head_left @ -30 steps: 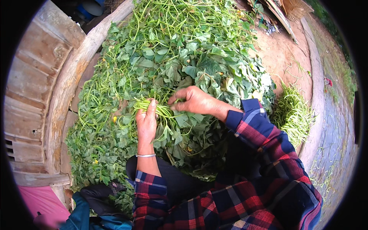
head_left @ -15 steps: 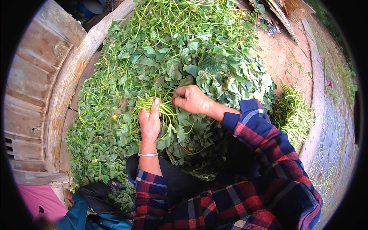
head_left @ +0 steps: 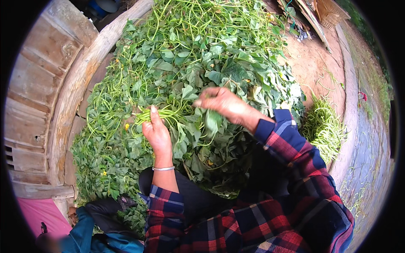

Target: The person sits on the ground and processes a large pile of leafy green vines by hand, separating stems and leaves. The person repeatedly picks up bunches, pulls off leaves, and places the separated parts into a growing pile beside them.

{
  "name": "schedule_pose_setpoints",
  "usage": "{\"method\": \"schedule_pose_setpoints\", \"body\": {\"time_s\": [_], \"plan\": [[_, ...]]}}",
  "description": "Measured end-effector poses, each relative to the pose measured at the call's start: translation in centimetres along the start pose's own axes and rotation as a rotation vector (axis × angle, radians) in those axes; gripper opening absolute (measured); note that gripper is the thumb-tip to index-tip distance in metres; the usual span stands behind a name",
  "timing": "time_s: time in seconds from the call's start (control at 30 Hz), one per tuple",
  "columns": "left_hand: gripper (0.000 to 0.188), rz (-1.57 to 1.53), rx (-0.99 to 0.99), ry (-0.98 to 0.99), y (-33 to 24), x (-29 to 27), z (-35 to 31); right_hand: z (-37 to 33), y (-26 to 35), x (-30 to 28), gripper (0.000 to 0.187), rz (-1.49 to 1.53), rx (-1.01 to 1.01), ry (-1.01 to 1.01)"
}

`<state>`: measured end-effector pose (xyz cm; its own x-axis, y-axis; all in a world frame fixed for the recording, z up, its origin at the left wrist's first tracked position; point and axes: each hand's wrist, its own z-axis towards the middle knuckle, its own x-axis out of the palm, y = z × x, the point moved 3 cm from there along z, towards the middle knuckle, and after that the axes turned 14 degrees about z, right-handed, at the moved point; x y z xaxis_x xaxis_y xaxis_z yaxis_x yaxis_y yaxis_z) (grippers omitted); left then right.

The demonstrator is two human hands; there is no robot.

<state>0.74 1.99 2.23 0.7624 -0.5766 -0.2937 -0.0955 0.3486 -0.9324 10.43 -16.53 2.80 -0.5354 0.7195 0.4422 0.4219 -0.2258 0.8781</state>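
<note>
A bunch of thin green leaf stalks (head_left: pixel 162 115) lies across my left hand (head_left: pixel 157 130), whose thumb presses down on top of it. Leaves trail from the right end of the bunch. Just to the right, over the heap, my right hand (head_left: pixel 223 103) is blurred by motion with its fingers curled together. A blurred green leaf (head_left: pixel 213 120) hangs beneath those fingers and appears to be held in them. Both hands are above a broad heap of leafy green vines (head_left: pixel 177 67), which spreads in front of me and around my legs.
At the right lies a pile of stripped pale green stalks (head_left: pixel 324 128) near the ledge. Wooden boards (head_left: pixel 38 92) and a log beam (head_left: pixel 80 80) border the left. A woven basket (head_left: pixel 331 14) stands far right. Another person's teal sleeve (head_left: pixel 82 236) shows at lower left.
My left hand has shifted slightly left with the bunch of stalks. My right hand has moved right and up, away from the bunch, with a leaf now hanging below it.
</note>
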Motion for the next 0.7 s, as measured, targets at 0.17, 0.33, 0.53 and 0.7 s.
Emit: {"method": "schedule_pose_setpoints", "body": {"time_s": [0.17, 0.33, 0.53, 0.7], "plan": [[0.027, 0.028, 0.092, 0.02, -0.6, 0.6, -0.7, -0.7, -4.0, 3.3, 0.024, 0.026, 0.063, 0.194], [0.026, 0.03, 0.134, 0.025, -0.4, 0.6, -0.5, -0.2, -4.6, 3.2, 0.027, 0.018, 0.093, 0.132], [0.028, 0.059, 0.167, 0.022, -0.7, 1.0, -0.8, -0.4, -4.6, 3.3, 0.028, 0.073, 0.117, 0.166], [0.03, 0.129, 0.186, 0.015, -0.4, 1.0, -0.8, -0.3, -4.8, 3.2, 0.02, 0.118, 0.1, 0.14]]}}
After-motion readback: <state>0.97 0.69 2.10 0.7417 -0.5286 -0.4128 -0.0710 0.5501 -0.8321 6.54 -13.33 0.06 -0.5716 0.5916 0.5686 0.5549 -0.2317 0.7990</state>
